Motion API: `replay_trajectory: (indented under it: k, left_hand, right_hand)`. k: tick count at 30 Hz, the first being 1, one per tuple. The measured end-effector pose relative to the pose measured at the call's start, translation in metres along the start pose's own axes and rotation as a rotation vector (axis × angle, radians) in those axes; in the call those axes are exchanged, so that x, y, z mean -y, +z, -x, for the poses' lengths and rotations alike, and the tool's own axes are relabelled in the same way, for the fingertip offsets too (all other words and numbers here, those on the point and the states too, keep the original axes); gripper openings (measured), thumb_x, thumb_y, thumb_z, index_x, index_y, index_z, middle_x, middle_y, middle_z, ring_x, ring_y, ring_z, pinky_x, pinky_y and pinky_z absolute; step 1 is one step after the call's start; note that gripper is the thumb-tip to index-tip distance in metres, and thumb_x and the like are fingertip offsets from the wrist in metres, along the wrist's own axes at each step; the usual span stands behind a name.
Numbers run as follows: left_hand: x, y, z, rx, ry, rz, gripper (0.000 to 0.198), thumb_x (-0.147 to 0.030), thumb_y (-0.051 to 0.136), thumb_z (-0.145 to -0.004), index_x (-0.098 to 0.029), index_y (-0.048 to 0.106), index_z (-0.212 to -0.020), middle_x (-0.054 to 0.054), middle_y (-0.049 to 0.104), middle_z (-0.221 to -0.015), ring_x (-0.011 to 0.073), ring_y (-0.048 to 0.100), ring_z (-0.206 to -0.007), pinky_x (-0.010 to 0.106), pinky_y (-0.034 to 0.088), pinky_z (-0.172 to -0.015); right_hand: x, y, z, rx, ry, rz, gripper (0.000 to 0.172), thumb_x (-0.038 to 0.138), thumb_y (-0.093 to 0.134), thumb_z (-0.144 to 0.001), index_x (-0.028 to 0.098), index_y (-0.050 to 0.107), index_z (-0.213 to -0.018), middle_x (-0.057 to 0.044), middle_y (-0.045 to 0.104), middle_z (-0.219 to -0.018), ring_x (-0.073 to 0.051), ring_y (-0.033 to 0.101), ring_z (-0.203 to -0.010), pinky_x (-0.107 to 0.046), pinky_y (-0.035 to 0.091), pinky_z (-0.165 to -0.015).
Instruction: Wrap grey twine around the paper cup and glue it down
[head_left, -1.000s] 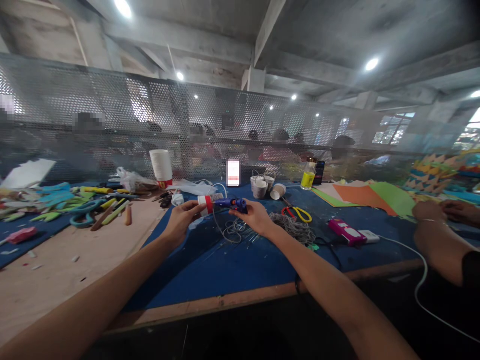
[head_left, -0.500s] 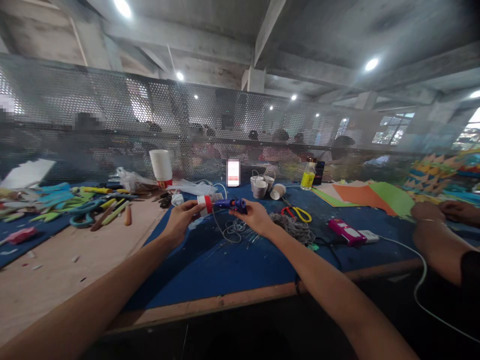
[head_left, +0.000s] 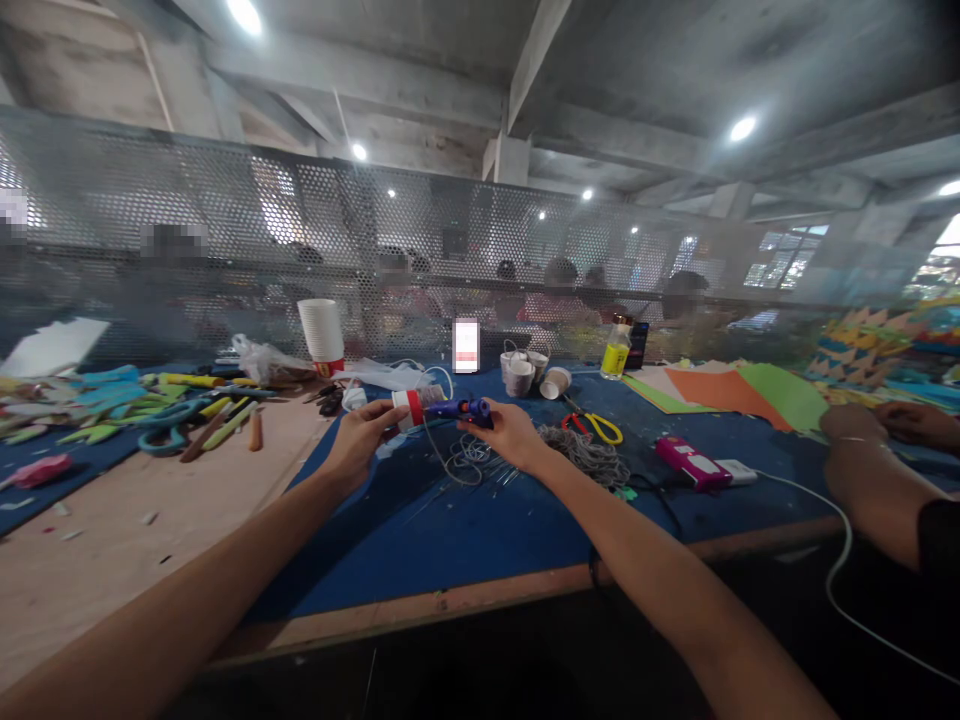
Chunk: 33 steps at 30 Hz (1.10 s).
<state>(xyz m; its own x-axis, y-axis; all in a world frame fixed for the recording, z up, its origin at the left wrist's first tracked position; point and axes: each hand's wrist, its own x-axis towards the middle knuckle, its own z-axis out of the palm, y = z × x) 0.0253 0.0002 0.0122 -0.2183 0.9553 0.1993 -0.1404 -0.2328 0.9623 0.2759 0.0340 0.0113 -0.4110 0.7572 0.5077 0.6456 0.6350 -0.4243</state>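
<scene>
My left hand [head_left: 365, 437] is closed around a paper cup [head_left: 409, 408] with a red band, tipped on its side. Grey cord is wound on part of the cup, and a loose strand hangs down from it. In my right hand [head_left: 508, 432] is a blue glue gun [head_left: 459, 408], its nozzle pointing left at the cup. Whether the nozzle touches the cup I cannot tell. Below my hands lies a loose tangle of grey cord [head_left: 589, 458] on the blue table mat [head_left: 420, 560].
Small cord-wrapped cups [head_left: 519, 375] stand behind my hands, near yellow-handled scissors [head_left: 604, 428]. A stack of paper cups [head_left: 321, 330] is back left, beyond teal scissors [head_left: 169, 425]. At right are a pink power strip [head_left: 691, 464] and another person's arm [head_left: 874, 480]. A mesh screen [head_left: 450, 225] closes the back.
Almost nothing differs. Both hands keep their holds on the cup and the glue gun, with only a tiny shift in view.
</scene>
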Motion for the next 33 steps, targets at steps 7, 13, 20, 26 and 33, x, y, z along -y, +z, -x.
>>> replay_trajectory:
  k: [7,13,20,26,33]
  left_hand:
    - [0.0028,-0.0026,-0.002,-0.002,-0.005,0.008,0.03,-0.039,0.094,-0.057,-0.02,0.08,-0.076,0.004,0.074,-0.081,0.017,0.062,-0.073,0.028,0.051,-0.069]
    - [0.0021,-0.0025,-0.0019,-0.013,-0.018,-0.004,0.033,-0.04,0.094,-0.055,-0.019,0.08,-0.076,0.004,0.073,-0.082,0.0173,0.062,-0.074,0.027,0.051,-0.07]
    - [0.0025,-0.0028,-0.0029,-0.013,-0.009,0.015,0.035,-0.04,0.095,-0.055,-0.018,0.079,-0.077,0.004,0.073,-0.081,0.0172,0.063,-0.074,0.028,0.052,-0.071]
    - [0.0022,-0.003,-0.0025,-0.006,-0.008,0.036,0.036,-0.04,0.095,-0.055,-0.017,0.079,-0.077,0.004,0.073,-0.08,0.0165,0.063,-0.074,0.028,0.053,-0.073]
    - [0.0003,-0.0024,-0.0004,-0.005,-0.011,0.007,0.034,-0.041,0.094,-0.057,-0.018,0.079,-0.078,0.004,0.074,-0.083,0.0168,0.063,-0.073,0.027,0.052,-0.071]
  right_hand:
    - [0.0011,-0.0016,-0.0001,0.021,0.002,0.047,0.035,0.056,0.069,-0.094,0.021,0.069,-0.098,-0.001,0.07,-0.077,-0.018,0.062,-0.068,-0.023,0.034,-0.063]
    - [-0.0007,-0.0005,-0.0005,0.029,-0.006,0.057,0.035,0.056,0.068,-0.095,0.022,0.07,-0.101,-0.002,0.072,-0.08,-0.018,0.064,-0.072,-0.023,0.034,-0.064]
    - [-0.0011,-0.0012,-0.0003,0.047,-0.008,0.078,0.036,0.056,0.068,-0.095,0.021,0.07,-0.101,-0.002,0.071,-0.078,-0.018,0.062,-0.069,-0.024,0.033,-0.063]
    - [0.0008,-0.0034,0.0004,0.045,-0.006,0.069,0.034,0.055,0.069,-0.095,0.021,0.07,-0.1,-0.001,0.069,-0.076,-0.017,0.062,-0.069,-0.024,0.032,-0.062]
    - [0.0021,-0.0046,0.0013,0.045,-0.012,0.069,0.035,0.056,0.068,-0.095,0.022,0.07,-0.1,-0.001,0.07,-0.077,-0.017,0.061,-0.067,-0.024,0.033,-0.062]
